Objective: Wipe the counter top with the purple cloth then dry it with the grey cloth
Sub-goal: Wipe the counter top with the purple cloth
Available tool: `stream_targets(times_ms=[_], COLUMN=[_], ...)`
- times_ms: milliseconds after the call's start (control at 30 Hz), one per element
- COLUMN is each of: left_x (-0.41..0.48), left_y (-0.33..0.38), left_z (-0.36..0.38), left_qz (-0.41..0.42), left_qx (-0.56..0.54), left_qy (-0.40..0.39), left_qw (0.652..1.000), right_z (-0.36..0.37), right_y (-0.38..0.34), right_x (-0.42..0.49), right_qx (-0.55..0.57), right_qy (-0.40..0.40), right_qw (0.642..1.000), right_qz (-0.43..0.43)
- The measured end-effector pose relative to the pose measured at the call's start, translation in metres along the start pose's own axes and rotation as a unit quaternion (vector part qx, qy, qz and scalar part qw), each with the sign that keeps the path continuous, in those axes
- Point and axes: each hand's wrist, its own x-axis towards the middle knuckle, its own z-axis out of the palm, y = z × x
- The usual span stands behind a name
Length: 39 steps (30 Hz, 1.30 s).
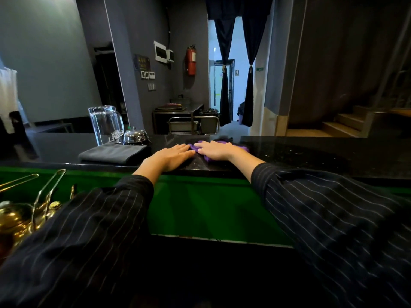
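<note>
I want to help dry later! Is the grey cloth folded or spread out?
Folded. The dark grey cloth lies as a neat thick rectangle with a rounded doubled edge on the black counter top, untouched.

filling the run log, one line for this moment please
stage: wiping | right hand: flat on purple cloth | left hand: flat on black counter top | grey cloth: folded, untouched

Purple cloth [241, 148] mostly hidden under right hand [216, 150] (edges show); mug [106, 125] lettering unreadable.
</note>
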Motion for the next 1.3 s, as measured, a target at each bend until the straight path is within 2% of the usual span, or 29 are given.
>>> stream_targets(times_ms=[67,200,367,533,633,833,933,1200,1300], left_x=[-0.004,-0.016,-0.031,-0.024,-0.019,-0.020,-0.023,-0.038,-0.048], left_y=[0.005,0.021,0.037,0.031,0.028,0.028,0.031,0.042,0.066], left_z=[0.000,0.003,0.015,0.012,0.012,0.015,0.009,0.013,0.018], left_qz=[-0.021,-0.049,-0.070,-0.038,-0.030,-0.013,-0.022,-0.071,-0.045], left_qx=[-0.007,0.002,-0.056,-0.019,0.008,0.019,-0.001,-0.038,-0.039], left_qy=[-0.005,-0.012,0.058,0.006,-0.012,0.010,0.016,0.065,0.081], left_qw=[1.000,0.999,0.994,0.999,0.999,1.000,1.000,0.995,0.995], right_z=[0.000,-0.005,0.001,-0.001,-0.006,0.001,-0.004,-0.006,-0.009], right_y=[0.008,0.033,0.047,0.031,0.015,-0.003,-0.026,-0.003,0.031], right_x=[-0.020,-0.057,-0.068,-0.039,-0.013,0.084,0.056,-0.034,-0.075], right_qx=[-0.002,0.008,0.001,0.003,0.013,-0.002,-0.008,0.025,0.015], right_qy=[-0.003,0.009,0.053,0.075,0.056,-0.023,-0.035,-0.005,0.015], right_qw=[1.000,1.000,0.990,0.974,0.985,0.999,0.999,1.000,0.998], right_qz=[-0.015,0.029,0.130,0.216,0.162,0.026,-0.010,0.013,0.053])
